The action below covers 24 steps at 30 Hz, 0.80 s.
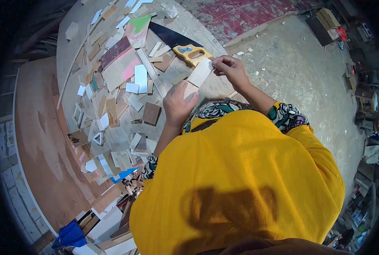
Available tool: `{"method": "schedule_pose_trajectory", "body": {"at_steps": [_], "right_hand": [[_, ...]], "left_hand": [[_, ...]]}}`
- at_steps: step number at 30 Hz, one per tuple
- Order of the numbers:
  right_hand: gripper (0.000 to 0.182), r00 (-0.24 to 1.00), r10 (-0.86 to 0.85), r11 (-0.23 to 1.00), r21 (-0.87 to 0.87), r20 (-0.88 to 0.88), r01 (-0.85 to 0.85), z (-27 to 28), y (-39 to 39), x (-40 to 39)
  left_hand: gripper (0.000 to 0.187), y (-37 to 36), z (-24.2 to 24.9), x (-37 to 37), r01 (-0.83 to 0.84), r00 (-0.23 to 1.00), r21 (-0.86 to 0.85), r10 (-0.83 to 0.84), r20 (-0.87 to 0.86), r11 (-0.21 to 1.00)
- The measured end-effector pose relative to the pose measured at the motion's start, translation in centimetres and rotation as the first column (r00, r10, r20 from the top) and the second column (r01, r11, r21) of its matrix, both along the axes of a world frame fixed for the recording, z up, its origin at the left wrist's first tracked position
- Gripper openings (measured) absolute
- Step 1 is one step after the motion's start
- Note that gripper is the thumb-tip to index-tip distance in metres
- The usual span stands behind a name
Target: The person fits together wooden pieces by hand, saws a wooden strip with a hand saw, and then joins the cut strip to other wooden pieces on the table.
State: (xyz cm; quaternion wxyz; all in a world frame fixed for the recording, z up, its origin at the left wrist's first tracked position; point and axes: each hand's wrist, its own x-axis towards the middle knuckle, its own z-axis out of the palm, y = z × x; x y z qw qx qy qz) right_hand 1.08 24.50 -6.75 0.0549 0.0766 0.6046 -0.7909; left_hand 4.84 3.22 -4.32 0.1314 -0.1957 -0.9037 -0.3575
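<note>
A pale flat wooden piece (201, 72) is held between both hands, near the table's edge. My right hand (230, 71) pinches its upper right end with thumb and fingers. At its lower left, my left hand (178, 103) has its fingers on a second pale piece (190, 91), which lies against the first; part of this piece is hidden. Just beyond the pieces lies a handsaw with a yellow handle (193, 53) and a dark blade (171, 36).
Many wood offcuts cover the table (206, 36), among them a pink-marked board (122, 69) and a brown block (151, 114). A large brown board (45, 127) lies at the left. A cardboard box (326, 21) and clutter line the floor's right side.
</note>
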Motion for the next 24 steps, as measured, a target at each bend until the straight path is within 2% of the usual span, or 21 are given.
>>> {"method": "schedule_pose_trajectory", "body": {"at_steps": [5, 8, 10, 14, 17, 20, 24], "right_hand": [[0.02, 1.0, 0.026, 0.997, -0.08, 0.009, -0.025, 0.4, 0.2, 0.0], [0.024, 0.997, 0.043, 0.999, 0.01, -0.067, -0.042, 0.7, 0.1, 0.2], [0.025, 0.99, 0.058, 0.986, 0.163, -0.126, -0.037, 1.2, 0.0, 0.2], [0.025, 0.988, 0.072, 0.985, 0.167, -0.136, -0.049, 0.8, 0.3, 0.0], [0.024, 0.988, 0.088, 0.981, 0.181, -0.127, -0.064, 0.4, 0.5, -0.2], [0.021, 0.989, 0.114, 0.988, 0.114, -0.09, -0.103, -0.1, 0.7, -0.7], [0.027, 0.983, 0.185, 0.972, 0.152, -0.014, -0.181, 0.2, 0.5, -1.1]], "left_hand": [[0.042, -0.3, -0.3, 0.1, -0.013, 0.999, 0.064, 0.015, -0.028, 0.998], [0.042, -0.3, -0.2, 0.3, -0.027, 1.0, 0.108, 0.027, 0.002, 0.994], [0.041, -0.2, 0.0, 0.3, -0.035, 0.999, 0.127, 0.032, 0.02, 0.991], [0.042, 0.0, 0.2, 0.3, -0.045, 0.999, 0.106, 0.043, 0.018, 0.993], [0.042, 0.1, 0.1, 0.3, -0.043, 0.999, 0.099, 0.042, 0.014, 0.994], [0.043, 0.0, -0.4, 0.4, -0.047, 0.999, 0.065, 0.047, 0.004, 0.997], [0.043, -0.2, -0.5, 0.8, -0.043, 0.999, 0.038, 0.044, -0.006, 0.998]]}}
